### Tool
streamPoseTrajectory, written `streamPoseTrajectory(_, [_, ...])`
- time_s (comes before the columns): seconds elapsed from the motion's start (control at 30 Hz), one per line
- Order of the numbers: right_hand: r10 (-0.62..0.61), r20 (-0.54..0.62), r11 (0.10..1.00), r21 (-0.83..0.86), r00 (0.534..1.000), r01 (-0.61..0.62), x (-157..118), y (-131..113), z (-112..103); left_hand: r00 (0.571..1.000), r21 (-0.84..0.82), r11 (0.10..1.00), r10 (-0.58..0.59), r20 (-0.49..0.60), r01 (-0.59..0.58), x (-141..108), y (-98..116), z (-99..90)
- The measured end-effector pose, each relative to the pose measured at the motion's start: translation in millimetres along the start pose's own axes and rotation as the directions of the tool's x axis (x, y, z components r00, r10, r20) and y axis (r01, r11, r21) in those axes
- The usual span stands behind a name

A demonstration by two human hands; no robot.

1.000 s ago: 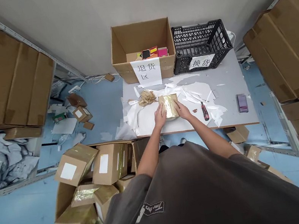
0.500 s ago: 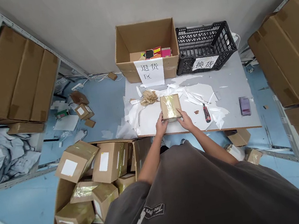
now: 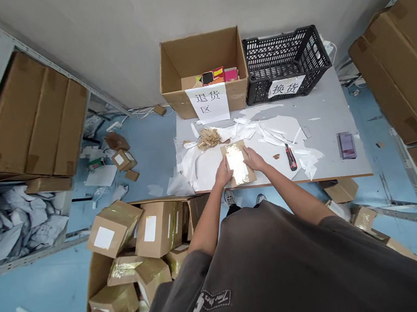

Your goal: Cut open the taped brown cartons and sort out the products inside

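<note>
Between my two hands is a small cardboard box (image 3: 238,163) with shiny tape down its middle, held at the table's front edge. My left hand (image 3: 223,172) grips its left side, and my right hand (image 3: 253,159) grips its right side near the far corner. Both hands have their fingers closed on the box, partly hidden by it. A red and black box cutter (image 3: 291,157) lies on the table to the right of my right hand. Crumpled brown paper (image 3: 208,138) and torn white paper (image 3: 279,130) lie beyond the box.
At the back of the table (image 3: 325,111) stand an open carton (image 3: 206,97) with colourful packs inside and a black plastic crate (image 3: 285,64). A phone-like blurred object (image 3: 346,145) lies at the right. Taped boxes (image 3: 152,229) fill a large carton at lower left. Loaded shelves flank both sides.
The box has tilted and come nearer to me, its taped face now turned up and glaring. My right hand has shifted up along its side. The view has moved slightly.
</note>
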State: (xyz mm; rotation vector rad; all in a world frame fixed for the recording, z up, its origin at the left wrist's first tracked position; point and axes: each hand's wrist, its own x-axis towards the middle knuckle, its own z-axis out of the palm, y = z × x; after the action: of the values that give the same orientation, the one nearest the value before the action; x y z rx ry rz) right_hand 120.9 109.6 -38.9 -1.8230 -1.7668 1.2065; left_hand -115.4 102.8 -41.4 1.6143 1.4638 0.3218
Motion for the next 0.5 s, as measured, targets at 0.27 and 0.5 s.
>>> streamPoseTrajectory(0.27, [-0.033,-0.248,0.997,-0.080,0.968,0.014,-34,50,-50,0.971,0.358,0.923,0.056,0.234,-0.139,38,10,-42.8])
streamPoseTrajectory(0.5, [0.192,-0.404,0.972,-0.045,0.894,-0.229,-74,147,-102,0.969,0.534,0.844,-0.088,0.229,-0.050,41,20,-47.7])
